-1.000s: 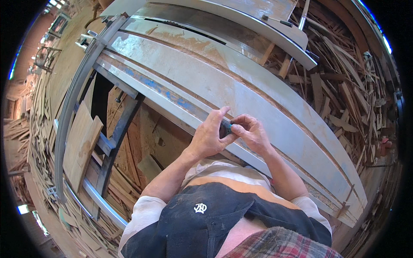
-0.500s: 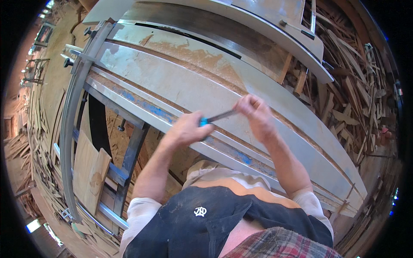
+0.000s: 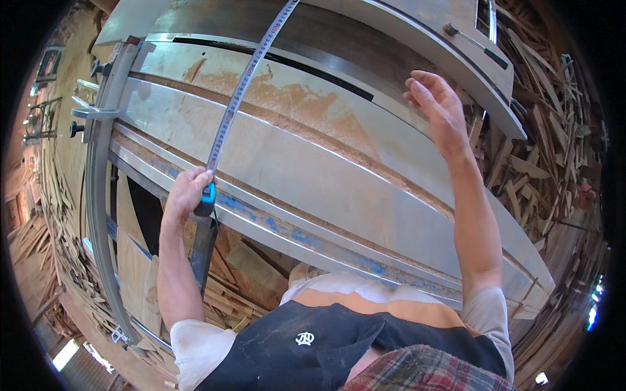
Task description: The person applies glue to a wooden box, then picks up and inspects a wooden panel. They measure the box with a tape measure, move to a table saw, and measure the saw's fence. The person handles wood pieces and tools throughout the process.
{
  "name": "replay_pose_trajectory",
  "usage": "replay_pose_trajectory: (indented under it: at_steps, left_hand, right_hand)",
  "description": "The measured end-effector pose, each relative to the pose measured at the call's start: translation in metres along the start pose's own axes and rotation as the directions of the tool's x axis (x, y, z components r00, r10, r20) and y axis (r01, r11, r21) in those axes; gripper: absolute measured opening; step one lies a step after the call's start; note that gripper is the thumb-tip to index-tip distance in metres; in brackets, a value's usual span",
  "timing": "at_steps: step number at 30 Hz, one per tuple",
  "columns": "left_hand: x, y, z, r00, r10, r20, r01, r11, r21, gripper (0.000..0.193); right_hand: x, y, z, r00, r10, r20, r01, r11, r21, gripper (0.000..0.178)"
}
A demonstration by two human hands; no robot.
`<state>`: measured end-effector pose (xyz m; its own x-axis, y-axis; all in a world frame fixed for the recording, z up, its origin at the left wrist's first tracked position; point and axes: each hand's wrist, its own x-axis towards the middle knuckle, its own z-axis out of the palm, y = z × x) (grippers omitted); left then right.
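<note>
My left hand is closed round a tape measure with a blue and black case, at the near edge of a large metal machine table. From the case the pale steel blade runs out across the table, slanting away and to the right. Its far end lies beyond the top of the picture. My right hand is raised over the far right part of the table. Its fingers are loosely bent and apart, with nothing in them.
Sawdust lies on the table and along its grooves. A curved metal rail with clamp knobs bounds the left side. A grey panel with a black-handled tool on it stands at the far right. Wood offcuts heap beyond.
The tape blade, short between both hands before, now stretches far across the table. My left hand moved left with the case. My right hand let go of the blade and moved away and right.
</note>
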<state>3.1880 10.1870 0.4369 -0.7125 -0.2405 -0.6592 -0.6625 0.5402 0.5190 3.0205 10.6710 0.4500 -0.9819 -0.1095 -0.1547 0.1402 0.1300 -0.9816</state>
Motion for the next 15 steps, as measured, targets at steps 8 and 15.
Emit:
replay_pose_trajectory:
  at_steps: [8,15]
  left_hand:
    - [0.056,0.027,-0.02,0.988,-0.142,0.058,0.138,0.988,0.074,0.024]
    - [0.056,0.028,-0.02,0.98,-0.182,0.082,0.187,0.98,-0.063,0.025]
  right_hand:
    - [0.02,-0.005,-0.117,0.853,-0.479,-0.207,0.174,0.636,-0.752,0.034]
    - [0.07,-0.005,-0.16,0.741,-0.667,0.08,0.07,-0.042,-0.997,0.041]
